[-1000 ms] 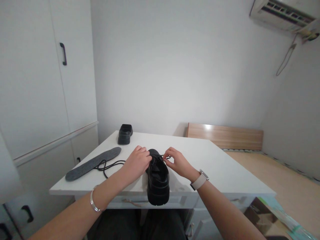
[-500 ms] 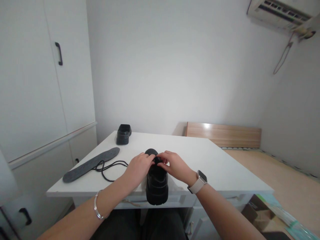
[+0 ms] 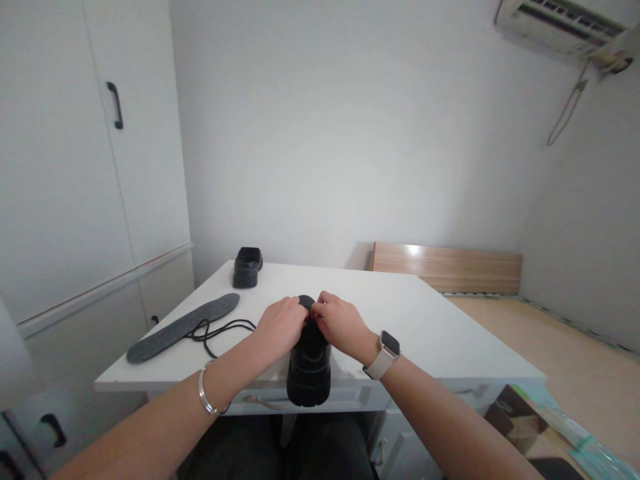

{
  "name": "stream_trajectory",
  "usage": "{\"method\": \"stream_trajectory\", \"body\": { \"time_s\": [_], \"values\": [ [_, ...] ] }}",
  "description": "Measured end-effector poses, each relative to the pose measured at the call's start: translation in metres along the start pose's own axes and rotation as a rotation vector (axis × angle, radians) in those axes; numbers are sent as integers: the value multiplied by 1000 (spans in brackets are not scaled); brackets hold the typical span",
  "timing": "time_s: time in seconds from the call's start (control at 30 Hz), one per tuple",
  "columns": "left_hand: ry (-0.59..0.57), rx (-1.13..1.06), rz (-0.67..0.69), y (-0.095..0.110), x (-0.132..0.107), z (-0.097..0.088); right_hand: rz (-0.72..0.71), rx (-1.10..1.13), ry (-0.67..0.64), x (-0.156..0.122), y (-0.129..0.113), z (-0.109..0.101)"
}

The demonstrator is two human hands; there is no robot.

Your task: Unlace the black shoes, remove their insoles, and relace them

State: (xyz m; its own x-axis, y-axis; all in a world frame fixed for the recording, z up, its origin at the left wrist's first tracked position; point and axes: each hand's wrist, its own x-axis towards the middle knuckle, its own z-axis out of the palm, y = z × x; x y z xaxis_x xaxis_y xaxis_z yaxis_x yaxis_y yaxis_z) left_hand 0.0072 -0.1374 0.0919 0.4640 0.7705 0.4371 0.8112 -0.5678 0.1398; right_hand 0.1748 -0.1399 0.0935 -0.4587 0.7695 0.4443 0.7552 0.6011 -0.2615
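A black shoe point(image 3: 309, 377) rests at the front edge of the white table, its heel toward me and jutting past the edge. My left hand point(image 3: 284, 325) is closed on the shoe's upper from the left side, fingertips near the tongue. From the right, my right hand point(image 3: 341, 321) pinches the upper close to the same spot. Whether a lace is between the fingers is hidden. Left of the shoe lie a black shoelace point(image 3: 213, 333) and a grey insole point(image 3: 185, 327); part of the lace lies against the insole.
Another black shoe point(image 3: 247, 268) stands at the table's far left corner. The white table point(image 3: 400, 327) has drawers under its front edge. A white cabinet point(image 3: 135, 167) is on the left, a bed point(image 3: 530, 340) on the right. An open cardboard box point(image 3: 517, 417) sits at lower right.
Both hands have shifted slightly on the upper; the right hand's fingers are now more curled and turned downward. The shoe has moved a little left in view.
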Motion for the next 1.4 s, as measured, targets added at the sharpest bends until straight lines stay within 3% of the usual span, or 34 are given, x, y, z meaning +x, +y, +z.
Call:
{"method": "stream_trajectory", "body": {
  "time_s": [0.07, 0.13, 0.2, 0.27, 0.37, 0.57, 0.77, 1.0, 1.07, 1.13, 1.27, 1.4],
  "values": [
    [105, -162, 10, -7, 4, -7, 12, 126, 91, 3, 2, -6],
    [248, -531, -5, -15, 10, -12, 42, 266, 188, 9, 5, -13],
    [320, -896, -34, -22, 18, -12, 66, 395, 259, 17, 7, -18],
    [261, -1047, -47, -25, 24, -9, 66, 500, 289, 23, 7, -20],
    [142, -1092, -33, -22, 30, -6, 48, 614, 310, 28, 6, -17],
    [-22, -1071, 4, -18, 29, -11, 81, 790, 316, 28, 5, -14],
    [-48, -991, 40, -20, 21, -16, 122, 971, 196, 25, 9, -9],
    [189, -76, 504, -16, 12, -24, 169, 1068, -60, 18, 18, -2],
    [249, 57, 543, -14, 11, -21, 195, 1094, -60, 17, 18, 0],
    [315, 54, 555, -13, 11, -17, 228, 1107, -42, 17, 19, 2],
    [462, -237, 453, -20, 4, -6, 297, 1055, 77, 14, 33, 9],
    [486, -600, 72, -46, -20, 16, 387, 949, 260, 0, 61, 16]
  ]
}}
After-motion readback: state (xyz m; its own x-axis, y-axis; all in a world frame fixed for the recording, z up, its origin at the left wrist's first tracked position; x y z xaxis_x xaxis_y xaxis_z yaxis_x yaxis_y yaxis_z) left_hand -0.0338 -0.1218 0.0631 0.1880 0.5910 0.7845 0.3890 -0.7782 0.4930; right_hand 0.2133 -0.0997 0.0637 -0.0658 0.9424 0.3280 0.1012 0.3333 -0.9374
